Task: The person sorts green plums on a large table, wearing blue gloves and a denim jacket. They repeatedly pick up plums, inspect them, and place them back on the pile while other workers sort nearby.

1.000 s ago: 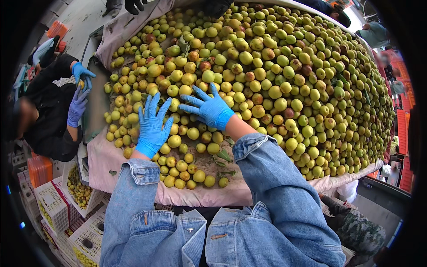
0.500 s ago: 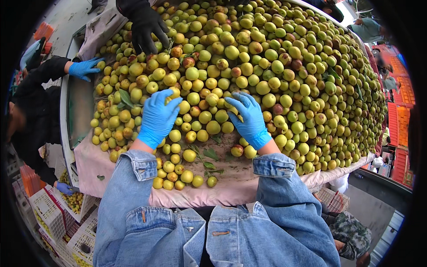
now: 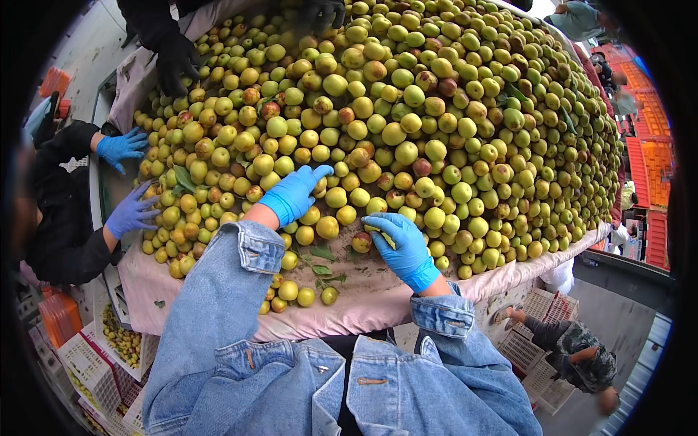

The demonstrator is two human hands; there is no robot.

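Note:
Round yellow-green fruit [image 3: 407, 152], some blushed red, lies in a big heap on a pink cloth [image 3: 320, 314]; its exact kind I cannot tell. My left hand [image 3: 293, 196], in a blue glove, reaches over the near part of the heap, its fingers stretched out to the right and touching fruit. My right hand [image 3: 404, 251], gloved the same, is closed at the near edge of the heap. A yellow-green fruit [image 3: 387, 237] shows between its thumb and fingers. Beside that hand rests a reddish fruit [image 3: 361, 243].
At the left, a co-worker's blue-gloved hand [image 3: 122, 148] and purple-gloved hand [image 3: 131, 211] are by the heap. Another person's black glove [image 3: 176, 64] is at the far left. Crates [image 3: 87, 367] stand below left. Green leaves [image 3: 322, 253] lie on the cloth.
My left hand has moved right and turned its fingers rightward. My right hand has come nearer and closed on a fruit. The co-worker's purple-gloved hand has risen from the crates to the heap.

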